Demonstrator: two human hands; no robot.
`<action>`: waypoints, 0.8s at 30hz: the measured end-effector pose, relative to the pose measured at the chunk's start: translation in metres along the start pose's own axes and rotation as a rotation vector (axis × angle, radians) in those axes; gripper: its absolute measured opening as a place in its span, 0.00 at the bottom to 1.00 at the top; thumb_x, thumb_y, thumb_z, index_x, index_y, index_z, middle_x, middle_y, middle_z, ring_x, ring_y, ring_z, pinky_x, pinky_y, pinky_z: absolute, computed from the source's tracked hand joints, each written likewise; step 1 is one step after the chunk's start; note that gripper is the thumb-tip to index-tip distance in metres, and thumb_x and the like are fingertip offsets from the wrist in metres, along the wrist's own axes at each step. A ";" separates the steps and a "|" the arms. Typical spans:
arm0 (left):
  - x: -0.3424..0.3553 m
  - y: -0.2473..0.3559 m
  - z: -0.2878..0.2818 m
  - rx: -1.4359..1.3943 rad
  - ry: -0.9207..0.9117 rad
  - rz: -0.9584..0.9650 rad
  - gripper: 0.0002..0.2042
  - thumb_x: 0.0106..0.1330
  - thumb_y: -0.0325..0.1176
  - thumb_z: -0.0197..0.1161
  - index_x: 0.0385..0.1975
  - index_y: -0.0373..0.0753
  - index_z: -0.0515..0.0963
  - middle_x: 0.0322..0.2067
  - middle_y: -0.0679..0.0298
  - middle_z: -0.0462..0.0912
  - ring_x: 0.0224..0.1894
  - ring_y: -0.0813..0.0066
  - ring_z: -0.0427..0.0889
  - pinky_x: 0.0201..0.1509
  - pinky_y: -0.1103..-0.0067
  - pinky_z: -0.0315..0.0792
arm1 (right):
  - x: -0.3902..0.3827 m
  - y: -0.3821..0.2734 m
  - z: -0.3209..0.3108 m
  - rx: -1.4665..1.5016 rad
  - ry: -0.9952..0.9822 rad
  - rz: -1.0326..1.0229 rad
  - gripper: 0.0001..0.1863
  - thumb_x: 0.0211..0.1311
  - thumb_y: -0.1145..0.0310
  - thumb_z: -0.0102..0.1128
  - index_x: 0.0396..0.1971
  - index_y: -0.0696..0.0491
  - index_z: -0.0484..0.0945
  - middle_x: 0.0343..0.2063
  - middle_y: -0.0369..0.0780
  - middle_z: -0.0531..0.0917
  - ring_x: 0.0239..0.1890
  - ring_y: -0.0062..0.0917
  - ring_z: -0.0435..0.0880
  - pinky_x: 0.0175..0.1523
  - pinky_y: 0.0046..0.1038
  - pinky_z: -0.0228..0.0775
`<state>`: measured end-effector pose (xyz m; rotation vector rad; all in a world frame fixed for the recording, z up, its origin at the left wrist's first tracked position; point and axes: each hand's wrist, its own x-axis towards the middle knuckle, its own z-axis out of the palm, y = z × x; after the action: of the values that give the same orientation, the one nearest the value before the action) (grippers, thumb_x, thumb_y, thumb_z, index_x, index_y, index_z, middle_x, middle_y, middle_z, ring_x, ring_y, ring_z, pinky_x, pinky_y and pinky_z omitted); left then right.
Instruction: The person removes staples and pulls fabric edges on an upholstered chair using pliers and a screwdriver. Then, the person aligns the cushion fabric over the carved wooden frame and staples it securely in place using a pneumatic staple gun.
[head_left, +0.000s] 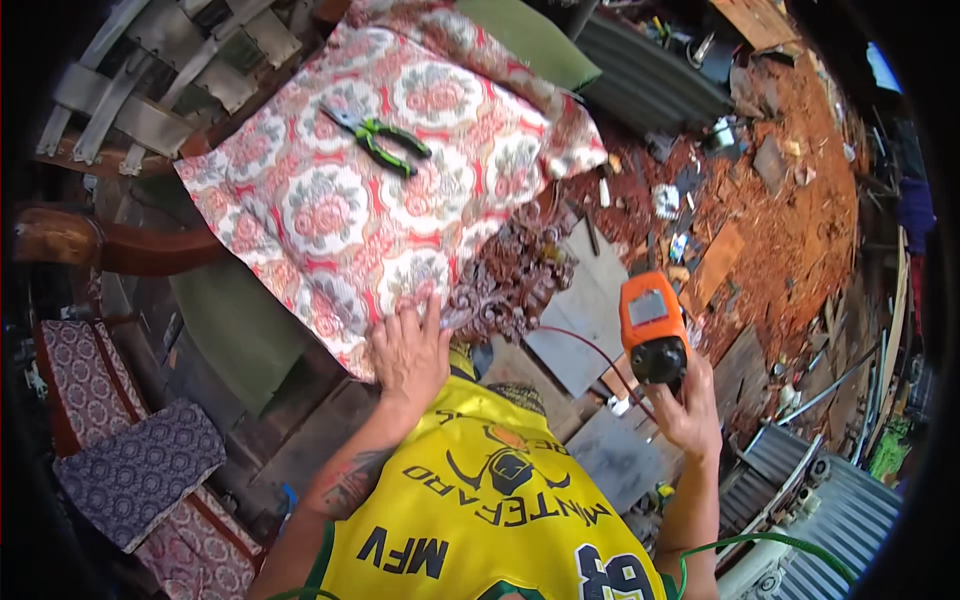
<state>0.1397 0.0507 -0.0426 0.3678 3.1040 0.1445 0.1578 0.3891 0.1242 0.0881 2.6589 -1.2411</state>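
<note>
Floral red, cream and grey fabric (325, 215) covers a padded chair seat in front of me. My left hand (408, 350) rests on its near edge, fingers spread and tips pressing down on the cloth. Just right of those fingers, a dark carved wooden ornament (515, 275) shows along the seat's edge. An orange and black staple gun (652, 325) is gripped in my right hand (692, 408), held up to the right of the seat and apart from it. Pliers with green and black handles (385, 143) lie on top of the fabric.
A curved wooden chair arm (150, 248) stands at the left, near a frame of woven straps (160, 75). Patterned cushions (140, 470) lie lower left. A red hose (590, 342) runs near my right hand. Scraps and boards litter the reddish ground (790, 230).
</note>
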 end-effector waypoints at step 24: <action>0.021 -0.025 -0.004 0.051 0.214 0.138 0.09 0.63 0.41 0.73 0.40 0.50 0.86 0.46 0.70 0.80 0.49 0.71 0.76 0.57 0.69 0.59 | 0.439 -0.107 0.173 -0.478 0.034 -0.547 0.18 0.54 0.65 0.62 0.42 0.61 0.85 0.44 0.57 0.87 0.52 0.49 0.86 0.56 0.43 0.79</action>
<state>0.1131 0.0308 -0.0410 0.6078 3.2962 0.1126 -0.2580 0.1734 0.0038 -0.7355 3.0316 -0.6677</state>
